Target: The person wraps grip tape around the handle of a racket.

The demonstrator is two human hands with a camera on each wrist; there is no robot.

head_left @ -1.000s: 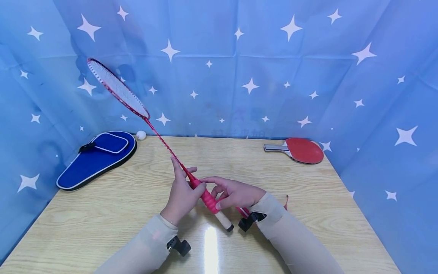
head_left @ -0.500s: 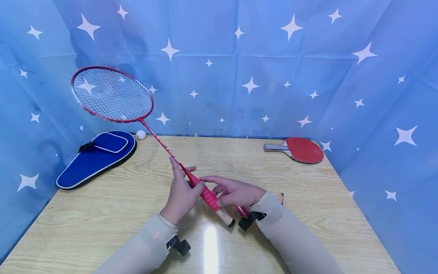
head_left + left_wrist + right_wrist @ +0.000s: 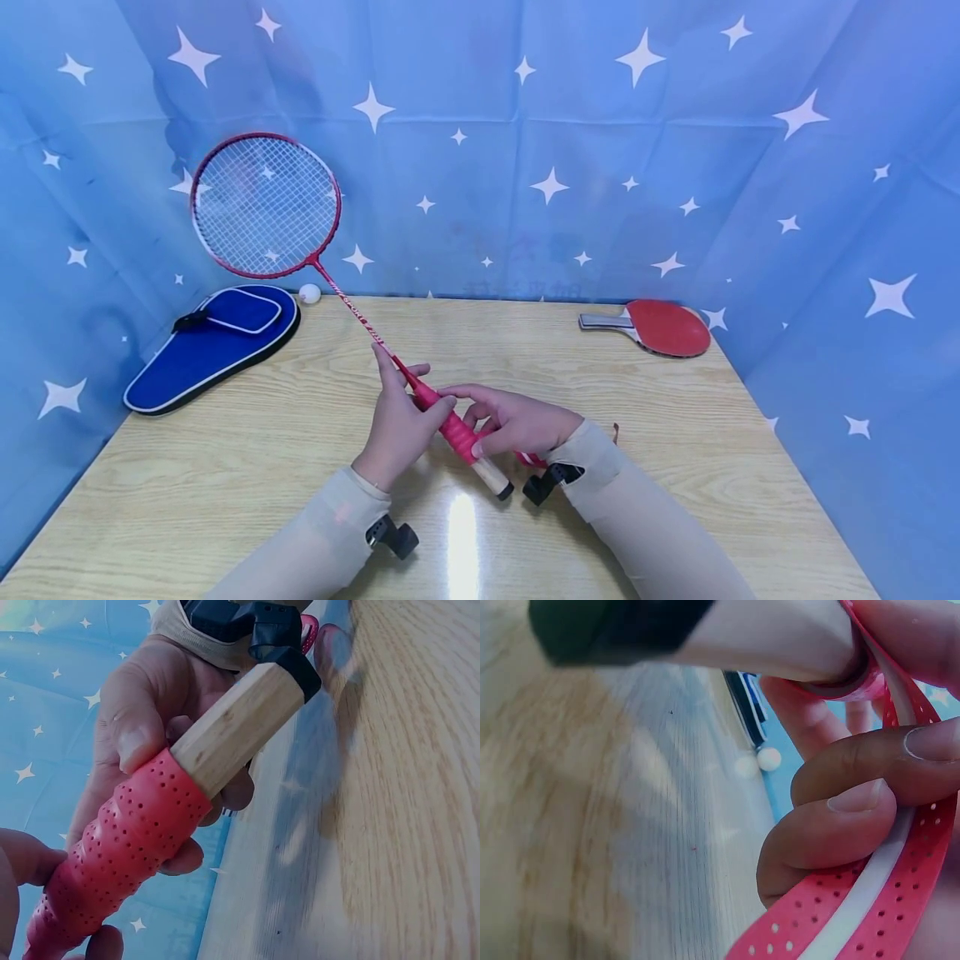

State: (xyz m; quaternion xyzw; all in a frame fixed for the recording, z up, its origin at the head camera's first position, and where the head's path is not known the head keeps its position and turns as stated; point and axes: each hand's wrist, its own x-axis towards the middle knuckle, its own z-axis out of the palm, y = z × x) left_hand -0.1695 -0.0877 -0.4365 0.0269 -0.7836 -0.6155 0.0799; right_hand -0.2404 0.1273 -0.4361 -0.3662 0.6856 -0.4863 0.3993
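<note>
Showing its strings (image 3: 264,207) nearly face-on, where 1 second ago they were almost edge-on, the badminton racket (image 3: 352,310) slants above the table (image 3: 187,475). The left hand (image 3: 395,432) grips the upper handle (image 3: 425,395); the right hand (image 3: 521,421), scarcely moved, pinches perforated red tape (image 3: 892,909) by the bare wooden end (image 3: 490,477).

My right hand (image 3: 525,421) and right sleeve (image 3: 645,517) hide most of the loose red strip (image 3: 531,459), and the bottom edge crops both my sleeves. Some lettering (image 3: 356,313) on the racket (image 3: 333,285) is too small for me to read. My left wrist view catches only bits of my left hand (image 3: 393,433). In my right wrist view, the black end cap (image 3: 615,630) blurs past the top edge, the strip runs off the bottom, and the handle (image 3: 772,637) partly covers the blue case (image 3: 746,705).
</note>
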